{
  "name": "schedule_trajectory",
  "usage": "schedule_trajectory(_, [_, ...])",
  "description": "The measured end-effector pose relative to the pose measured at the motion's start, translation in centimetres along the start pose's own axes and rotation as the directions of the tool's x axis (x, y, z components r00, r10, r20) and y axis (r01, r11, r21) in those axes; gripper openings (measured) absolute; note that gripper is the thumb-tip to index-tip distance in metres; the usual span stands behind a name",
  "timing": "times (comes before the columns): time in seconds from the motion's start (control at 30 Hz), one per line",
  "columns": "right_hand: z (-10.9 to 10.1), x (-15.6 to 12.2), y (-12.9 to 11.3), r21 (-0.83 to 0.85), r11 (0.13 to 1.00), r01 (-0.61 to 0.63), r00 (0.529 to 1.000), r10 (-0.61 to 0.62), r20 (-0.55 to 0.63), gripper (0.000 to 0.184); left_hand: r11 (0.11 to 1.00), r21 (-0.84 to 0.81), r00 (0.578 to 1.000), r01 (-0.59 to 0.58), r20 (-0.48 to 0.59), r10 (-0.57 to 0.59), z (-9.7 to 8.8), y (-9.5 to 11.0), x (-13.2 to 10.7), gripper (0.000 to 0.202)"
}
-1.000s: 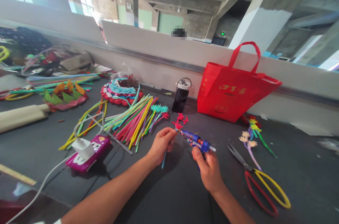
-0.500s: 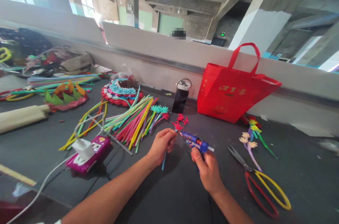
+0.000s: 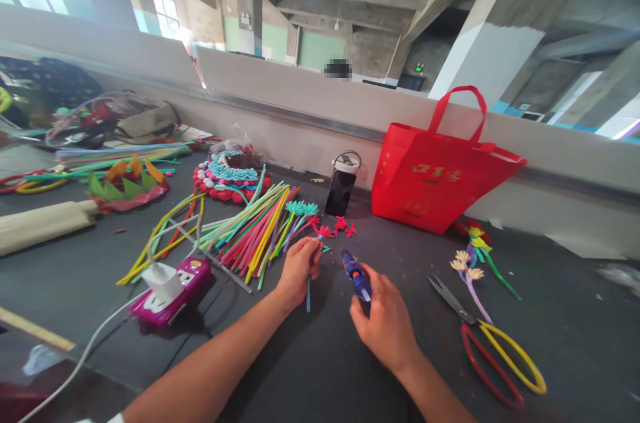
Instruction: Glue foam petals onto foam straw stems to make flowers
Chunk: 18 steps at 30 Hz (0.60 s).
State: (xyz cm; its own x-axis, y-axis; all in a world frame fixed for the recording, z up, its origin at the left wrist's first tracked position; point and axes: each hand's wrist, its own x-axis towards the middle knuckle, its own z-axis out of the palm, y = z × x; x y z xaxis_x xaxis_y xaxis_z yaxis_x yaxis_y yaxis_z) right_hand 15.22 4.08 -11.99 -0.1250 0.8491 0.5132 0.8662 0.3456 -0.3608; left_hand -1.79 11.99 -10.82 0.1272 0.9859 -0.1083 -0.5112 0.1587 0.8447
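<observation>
My left hand (image 3: 299,268) pinches a blue stem whose lower end (image 3: 309,296) hangs below the fingers; a red flower (image 3: 325,231) tops it. To the right, my right hand (image 3: 384,313) is wrapped round a blue glue gun (image 3: 356,274), its nozzle pointing up and away, apart from the flower. Small red flower pieces (image 3: 341,224) lie on the dark table just beyond. Left of these are turquoise flowers (image 3: 301,207) and a fanned bundle of coloured fuzzy stems (image 3: 260,230).
Scissors (image 3: 467,318) with red and yellow handles lie at right, near finished flowers (image 3: 470,268). A red bag (image 3: 440,176) and a phone (image 3: 341,191) leaning on a cup stand at the back. A purple power strip (image 3: 173,293) with a white plug sits at left.
The glue gun has drawn away from the flower and turned to point more steeply away from me. My left hand with the flower has shifted slightly left.
</observation>
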Motion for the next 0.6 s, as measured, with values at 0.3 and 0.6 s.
schedule_trajectory(0.3, [-0.5,-0.7,-2.6,-0.044,0.997,-0.064,0.916,0.076,0.395,0.094,0.999,-0.014,0.999,-0.051,0.005,0.051,-0.3,0.1,0.3,0.023])
schedule_trajectory(0.6, [-1.2,0.8,-0.2,0.110,0.986,-0.125,0.956,0.090,0.279,0.061,1.000,-0.024,0.999,-0.011,0.051,0.013,0.2,0.3,-0.2,0.021])
